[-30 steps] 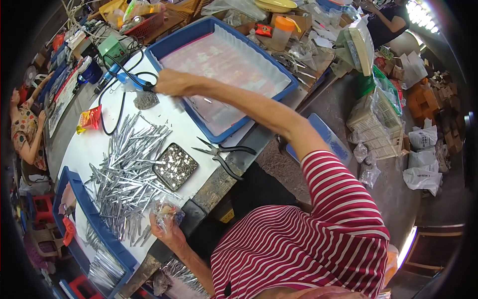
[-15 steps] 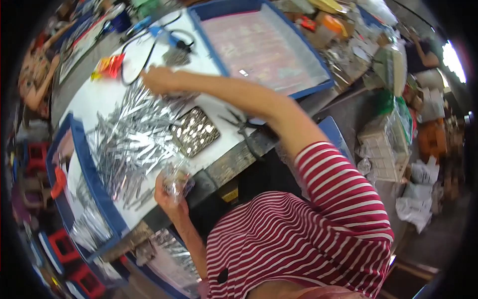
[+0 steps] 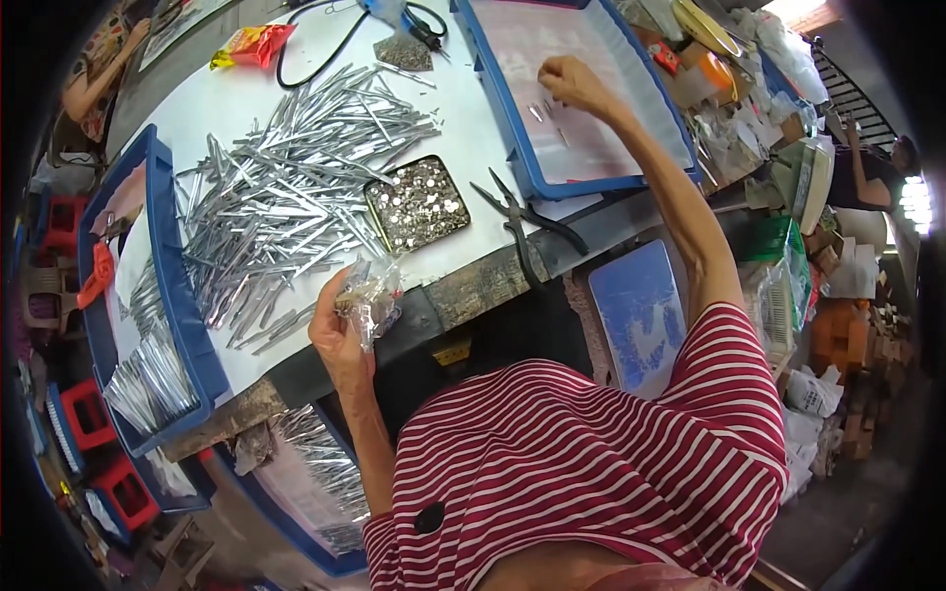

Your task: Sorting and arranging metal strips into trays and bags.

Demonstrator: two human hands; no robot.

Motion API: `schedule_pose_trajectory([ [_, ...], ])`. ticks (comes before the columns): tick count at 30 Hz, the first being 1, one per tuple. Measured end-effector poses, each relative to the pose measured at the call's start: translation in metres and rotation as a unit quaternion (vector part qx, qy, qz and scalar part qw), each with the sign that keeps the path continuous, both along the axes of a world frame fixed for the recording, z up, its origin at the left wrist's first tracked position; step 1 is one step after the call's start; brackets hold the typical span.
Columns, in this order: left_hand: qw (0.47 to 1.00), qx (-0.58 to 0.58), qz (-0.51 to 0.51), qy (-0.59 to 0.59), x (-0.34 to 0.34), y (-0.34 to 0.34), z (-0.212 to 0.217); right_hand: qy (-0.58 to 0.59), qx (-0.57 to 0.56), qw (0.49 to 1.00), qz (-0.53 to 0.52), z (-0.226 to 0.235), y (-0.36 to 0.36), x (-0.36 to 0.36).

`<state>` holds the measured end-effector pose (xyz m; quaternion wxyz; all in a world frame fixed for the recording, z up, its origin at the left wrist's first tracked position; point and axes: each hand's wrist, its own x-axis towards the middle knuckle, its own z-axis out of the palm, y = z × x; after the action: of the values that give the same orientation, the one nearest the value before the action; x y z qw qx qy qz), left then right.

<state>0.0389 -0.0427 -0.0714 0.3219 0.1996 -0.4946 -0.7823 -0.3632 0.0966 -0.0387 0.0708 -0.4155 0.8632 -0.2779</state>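
My left hand [image 3: 338, 345] is closed on a crumpled transparent plastic bag [image 3: 370, 303] at the table's front edge. Small bits seem to be inside it, too blurred to name. Over the large blue-rimmed tray [image 3: 505, 123] is my right hand [image 3: 576, 87], fingers curled together; whatever they hold, if anything, is hidden. A few small slim metal pieces [image 3: 535, 112] lie on the tray's pale lining beside that hand. Between my hands sits a square tin [image 3: 371, 212] filled with small shiny round pieces. A big heap of flat silvery strips [image 3: 286, 167] spreads across the white tabletop.
Black-handled pliers [image 3: 516, 212] lie at the table's front edge, right of the tin. A second blue tray [image 3: 177, 286] with strips stands at the left. A red-and-yellow packet [image 3: 254, 46] lies at the back. A blue stool top [image 3: 639, 315] is below the table's right side.
My right hand has moved right, from above the strip heap to over the large blue tray. My left hand still holds the bag. The whole view has shifted.
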Motion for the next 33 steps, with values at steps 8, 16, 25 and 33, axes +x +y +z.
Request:
schedule_pose_trajectory([
  [8,1.000,-0.010,-0.007,0.003,-0.002,-0.002,-0.003,0.156,0.078,0.985,0.013,-0.018,0.013,0.028],
  [16,0.999,-0.040,-0.003,0.005,0.000,-0.001,-0.001,0.124,0.186,0.973,-0.054,-0.001,-0.004,0.050],
  [25,0.999,-0.025,0.003,0.020,-0.003,0.002,0.004,0.138,0.184,0.971,-0.065,-0.017,0.002,0.046],
  [33,1.000,-0.014,-0.012,0.013,0.000,-0.001,-0.001,0.159,0.148,0.976,0.005,-0.030,0.009,0.028],
])
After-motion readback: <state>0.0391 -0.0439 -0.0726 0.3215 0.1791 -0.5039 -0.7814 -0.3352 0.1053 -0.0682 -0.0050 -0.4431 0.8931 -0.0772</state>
